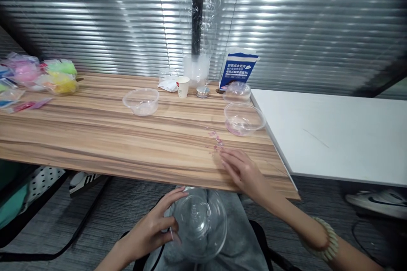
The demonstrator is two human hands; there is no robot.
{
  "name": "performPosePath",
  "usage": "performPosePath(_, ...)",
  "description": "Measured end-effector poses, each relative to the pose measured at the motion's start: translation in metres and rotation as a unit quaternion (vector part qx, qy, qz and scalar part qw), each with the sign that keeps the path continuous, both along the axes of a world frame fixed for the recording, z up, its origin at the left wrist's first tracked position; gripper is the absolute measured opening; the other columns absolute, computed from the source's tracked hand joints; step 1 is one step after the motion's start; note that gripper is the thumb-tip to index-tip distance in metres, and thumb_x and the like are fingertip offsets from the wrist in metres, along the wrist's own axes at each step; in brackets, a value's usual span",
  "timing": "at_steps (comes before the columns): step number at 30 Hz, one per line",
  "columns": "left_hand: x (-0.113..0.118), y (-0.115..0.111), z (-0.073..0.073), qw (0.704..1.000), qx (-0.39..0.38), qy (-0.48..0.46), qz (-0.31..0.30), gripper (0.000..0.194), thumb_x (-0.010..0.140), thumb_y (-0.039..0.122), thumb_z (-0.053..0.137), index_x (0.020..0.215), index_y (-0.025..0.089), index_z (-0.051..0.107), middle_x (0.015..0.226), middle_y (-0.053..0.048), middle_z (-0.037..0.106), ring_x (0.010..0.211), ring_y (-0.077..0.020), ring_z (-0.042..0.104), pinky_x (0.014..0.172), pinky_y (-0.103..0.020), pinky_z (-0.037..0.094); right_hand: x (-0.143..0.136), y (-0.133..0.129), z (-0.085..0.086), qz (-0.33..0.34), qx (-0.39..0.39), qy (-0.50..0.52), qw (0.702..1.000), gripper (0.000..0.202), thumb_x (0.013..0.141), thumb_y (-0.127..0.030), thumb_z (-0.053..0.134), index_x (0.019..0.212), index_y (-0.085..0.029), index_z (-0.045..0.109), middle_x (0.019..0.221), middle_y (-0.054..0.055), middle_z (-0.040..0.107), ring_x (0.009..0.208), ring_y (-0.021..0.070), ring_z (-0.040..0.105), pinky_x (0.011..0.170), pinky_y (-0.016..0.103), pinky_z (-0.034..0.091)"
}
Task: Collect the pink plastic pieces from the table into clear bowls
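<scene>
"Scraps of something pink (218, 139) on the wooden table (104, 135): where are they exactly?"

"Take the pink-bottomed bowl (244, 120) as your marker. They lie to its left and a little nearer the person, loosely scattered."

"And the right hand (246, 173)?"

"Nearer the person than that bowl, just in front of it, with a pale beaded bracelet (326, 237) on the wrist. Its fingers are bent and fairly close together, the tips down at the near edge of the scraps. Whether they have pinched one, I can't tell."

"What's the left hand (157, 222) doing?"

"It has a clear bowl (200, 226) by its left side, fingers half curled and spread along the edge. That's off the table, over the lap, lower and to the left of the marker bowl."

"Anything close to the marker?"

"A smaller clear container (237, 92) right behind it, then a blue-and-white package (238, 69) standing farther back. A white table (337, 135) begins just to its right."

"And on its left?"

"Behind it and leftward, a small round tin (202, 92), then a paper cup (182, 87) with a crumpled white packet (168, 85) beside it. Another clear bowl (141, 102) sits well to its left, and farthest out that way are bags of coloured material (60, 82), pink, green and yellow among them."
</scene>
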State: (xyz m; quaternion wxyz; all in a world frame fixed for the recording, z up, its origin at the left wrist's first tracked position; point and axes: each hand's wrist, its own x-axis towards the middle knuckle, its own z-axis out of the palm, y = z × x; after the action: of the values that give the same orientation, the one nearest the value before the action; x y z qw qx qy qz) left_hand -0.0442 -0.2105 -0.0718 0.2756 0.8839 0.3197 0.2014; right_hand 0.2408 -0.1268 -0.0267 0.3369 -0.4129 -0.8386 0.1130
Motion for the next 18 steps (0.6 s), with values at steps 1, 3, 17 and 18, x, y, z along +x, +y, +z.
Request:
performPosePath(1, 0.001, 0.001, 0.001, 1.000, -0.001, 0.000, -0.003, 0.006, 0.081, 0.016, 0.059, 0.074, 0.015, 0.058, 0.144, -0.008, 0.028, 0.136, -0.0271, 0.021, 0.108, -0.042, 0.034, 0.002, 0.003, -0.003, -0.005, -0.001, -0.010, 1.000, 0.028, 0.090, -0.018, 0.042, 0.114, -0.020, 0.057, 0.115, 0.010, 0.059, 0.110, 0.0225, 0.052, 0.093, 0.046, 0.045)
performPosePath(3, 0.004, 0.002, 0.002, 1.000, -0.002, 0.002, -0.008, 0.007, 0.081, 0.017, 0.059, 0.074, 0.015, 0.058, 0.144, -0.008, 0.030, 0.136, -0.0273, 0.022, 0.107, -0.042, 0.034, 0.002, 0.007, -0.007, 0.008, -0.005, -0.025, 1.000, 0.028, 0.090, -0.019, 0.042, 0.114, -0.020, 0.056, 0.115, 0.010, 0.058, 0.111, 0.0227, 0.051, 0.092, 0.046, 0.046)
performPosePath(17, 0.005, 0.003, 0.006, 1.000, -0.001, 0.012, -0.018, 0.007, 0.082, 0.017, 0.058, 0.075, 0.015, 0.058, 0.142, -0.009, 0.033, 0.136, -0.0257, 0.021, 0.107, -0.041, 0.035, -0.027, -0.036, 0.006, 0.259, -0.016, -0.036, 0.965, 0.023, 0.090, -0.013, 0.042, 0.106, -0.013, 0.059, 0.097, 0.009, 0.063, 0.093, 0.0179, 0.055, 0.080, 0.032, 0.052)
performPosePath(18, 0.005, 0.003, 0.006, 1.000, -0.002, 0.012, -0.019, 0.007, 0.082, 0.018, 0.058, 0.075, 0.015, 0.058, 0.142, -0.009, 0.033, 0.136, -0.0257, 0.021, 0.107, -0.041, 0.035, -0.026, -0.039, 0.007, 0.277, -0.007, -0.033, 0.960, 0.023, 0.089, -0.014, 0.043, 0.107, -0.013, 0.058, 0.097, 0.008, 0.063, 0.092, 0.0177, 0.056, 0.079, 0.031, 0.053)
